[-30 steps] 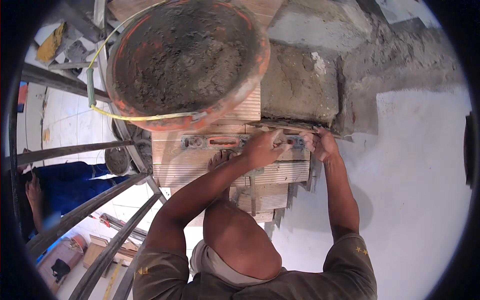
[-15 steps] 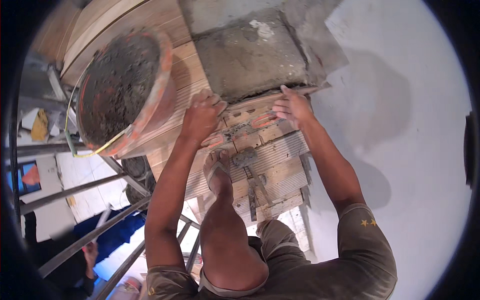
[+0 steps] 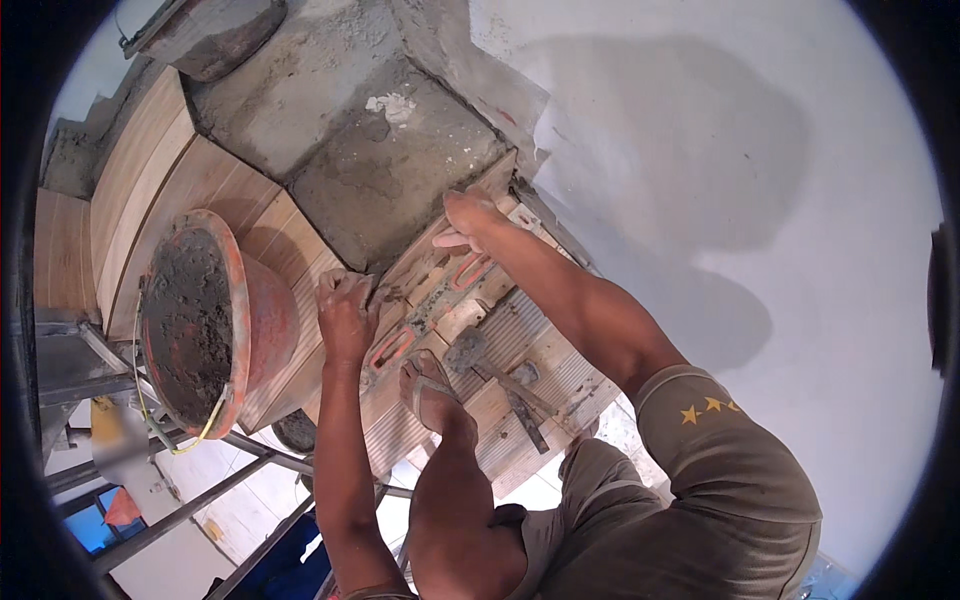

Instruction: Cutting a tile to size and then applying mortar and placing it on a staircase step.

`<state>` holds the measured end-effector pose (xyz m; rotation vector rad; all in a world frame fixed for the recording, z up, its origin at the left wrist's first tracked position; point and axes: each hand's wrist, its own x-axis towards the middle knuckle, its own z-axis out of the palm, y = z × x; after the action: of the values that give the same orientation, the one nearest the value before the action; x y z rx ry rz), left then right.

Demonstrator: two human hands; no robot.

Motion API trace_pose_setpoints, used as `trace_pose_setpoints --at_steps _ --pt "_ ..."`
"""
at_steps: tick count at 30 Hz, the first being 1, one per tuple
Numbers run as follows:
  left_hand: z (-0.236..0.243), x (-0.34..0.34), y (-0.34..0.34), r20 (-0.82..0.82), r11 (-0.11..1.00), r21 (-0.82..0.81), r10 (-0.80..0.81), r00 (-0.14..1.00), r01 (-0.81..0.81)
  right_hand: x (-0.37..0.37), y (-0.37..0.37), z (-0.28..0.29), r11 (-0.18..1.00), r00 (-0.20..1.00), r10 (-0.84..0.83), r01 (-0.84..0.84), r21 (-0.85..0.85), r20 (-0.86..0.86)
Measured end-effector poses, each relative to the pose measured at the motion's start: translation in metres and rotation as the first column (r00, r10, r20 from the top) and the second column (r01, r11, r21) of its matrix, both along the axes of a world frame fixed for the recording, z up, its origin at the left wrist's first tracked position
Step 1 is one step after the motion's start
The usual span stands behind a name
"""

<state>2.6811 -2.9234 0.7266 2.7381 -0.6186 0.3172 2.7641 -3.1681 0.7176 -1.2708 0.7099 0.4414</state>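
Well, the lower steps (image 3: pixel 520 325) already wear their wood-look tiles, while the cement bed (image 3: pixel 400 185) above lies bare — that stretch looks to be what's left. A narrow tile strip (image 3: pixel 497 177) runs along the bed's front edge, the left hand (image 3: pixel 347 312), fingers curled, at its left end and the right hand (image 3: pixel 470 217) bent over it nearer the right corner (whether either truly grips, I can't tell). Just below lie a spirit level (image 3: pixel 432 306) and a mallet (image 3: pixel 466 348) — a mortar bucket (image 3: pixel 272 315) stands near the bed's left edge.
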Motion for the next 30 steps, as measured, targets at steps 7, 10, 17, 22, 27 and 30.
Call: trace_pose_setpoints --at_steps 7,10,17,22,27,30 --pt "-0.001 0.008 0.012 0.014 0.998 0.059 -0.008 1.000 0.007 0.004 -0.001 -0.013 0.996 0.995 -0.054 0.047 0.079 0.085" --pt "-0.005 0.021 0.014 -0.003 0.996 0.045 -0.073 0.997 0.073 0.015 -0.013 -0.016 0.999 0.999 -0.026 0.025 0.029 0.028" --pt "-0.004 0.024 0.021 -0.064 0.989 0.073 -0.120 0.991 0.125 0.009 -0.024 -0.025 0.987 0.987 0.156 -0.154 -0.044 0.030" --pt "0.001 0.023 0.025 -0.147 0.992 0.060 -0.097 0.984 0.107 -0.011 -0.043 0.012 0.914 0.943 0.332 -0.315 -0.255 0.025" --pt "0.002 0.021 0.020 -0.075 0.994 0.073 -0.077 0.994 0.082 -0.014 -0.076 0.008 0.077 0.656 0.751 0.033 -0.996 0.080" --pt "0.003 0.020 0.016 -0.067 0.994 0.093 -0.056 0.996 0.062 0.003 -0.094 0.010 -0.132 0.557 0.829 0.100 -0.986 -0.054"
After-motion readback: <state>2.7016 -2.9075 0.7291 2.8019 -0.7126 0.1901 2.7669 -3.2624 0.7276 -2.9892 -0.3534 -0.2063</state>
